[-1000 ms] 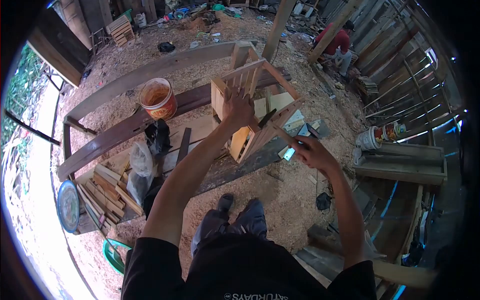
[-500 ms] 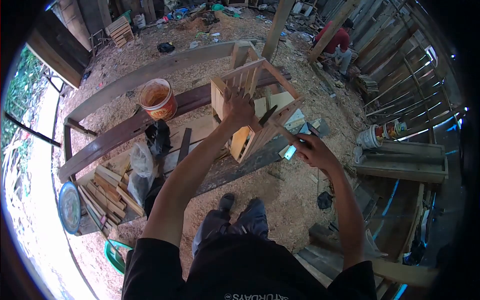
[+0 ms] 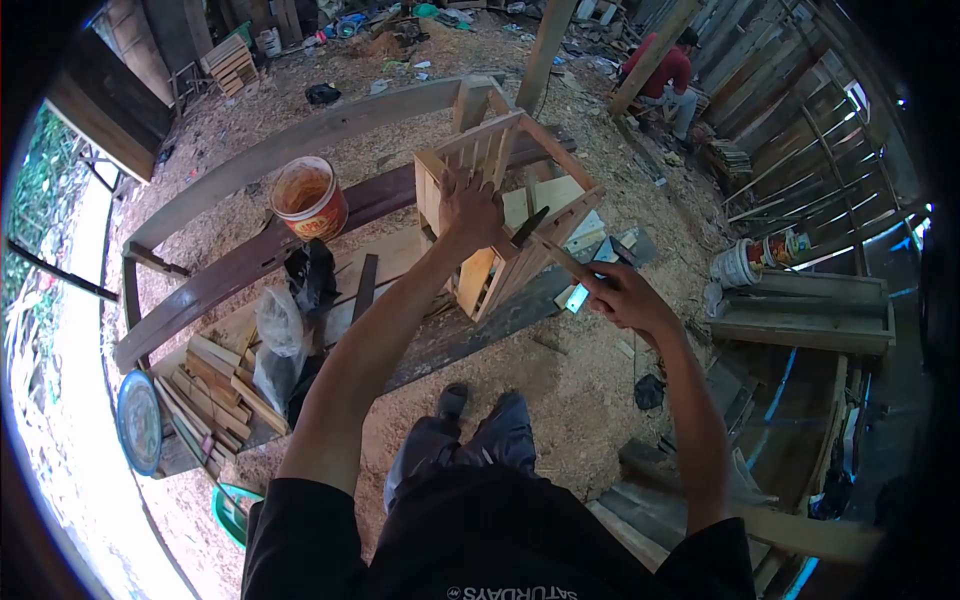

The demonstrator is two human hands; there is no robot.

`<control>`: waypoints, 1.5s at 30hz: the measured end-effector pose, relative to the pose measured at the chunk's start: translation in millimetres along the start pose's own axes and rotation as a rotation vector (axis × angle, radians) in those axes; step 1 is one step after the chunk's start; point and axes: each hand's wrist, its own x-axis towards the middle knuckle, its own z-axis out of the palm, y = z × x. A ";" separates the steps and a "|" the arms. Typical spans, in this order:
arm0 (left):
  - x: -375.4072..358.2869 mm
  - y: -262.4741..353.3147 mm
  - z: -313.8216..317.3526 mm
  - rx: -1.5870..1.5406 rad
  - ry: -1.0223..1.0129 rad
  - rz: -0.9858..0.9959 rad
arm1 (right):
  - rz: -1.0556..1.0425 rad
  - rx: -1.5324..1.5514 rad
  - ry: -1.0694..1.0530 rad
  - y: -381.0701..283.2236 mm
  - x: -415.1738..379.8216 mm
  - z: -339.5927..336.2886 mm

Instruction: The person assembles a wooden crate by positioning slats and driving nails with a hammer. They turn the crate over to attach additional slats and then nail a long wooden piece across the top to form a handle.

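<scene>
A slatted wooden crate [image 3: 497, 282] stands tilted on the bench. My left hand [image 3: 470, 210] grips its near top edge, with the fingers reaching over the wood. In my right hand [image 3: 625, 298] is a hammer [image 3: 566, 261], held by its wooden handle. The dark hammer head lies right at the crate's upper rail, just right of my left hand. Offcuts and a shiny metal blade [image 3: 577, 297] lie on the bench beside the crate, below the hammer handle.
The bench [image 3: 425, 360] carries a red-and-white bucket [image 3: 322, 215], plastic bags [image 3: 280, 325] and a pile of wood strips [image 3: 212, 385]. Curved boards [image 3: 300, 128] run behind. A person in a red top [image 3: 660, 80] sits at the back right. A wooden trough [image 3: 800, 322] stands at right.
The view has shifted slightly. Both hands, the hammer and the crate stay in nearly the same arrangement.
</scene>
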 end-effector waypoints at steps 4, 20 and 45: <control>-1.0 4.9 -5.7 -0.013 -0.005 -0.022 | -0.238 -0.101 0.186 8.5 -3.2 12.2; 1.1 0.4 0.7 0.003 -0.042 -0.010 | -0.263 -0.620 0.341 10.1 -31.9 67.3; -1.7 2.6 2.4 -0.004 0.055 -0.005 | 0.082 0.027 0.030 -16.4 -3.7 -3.6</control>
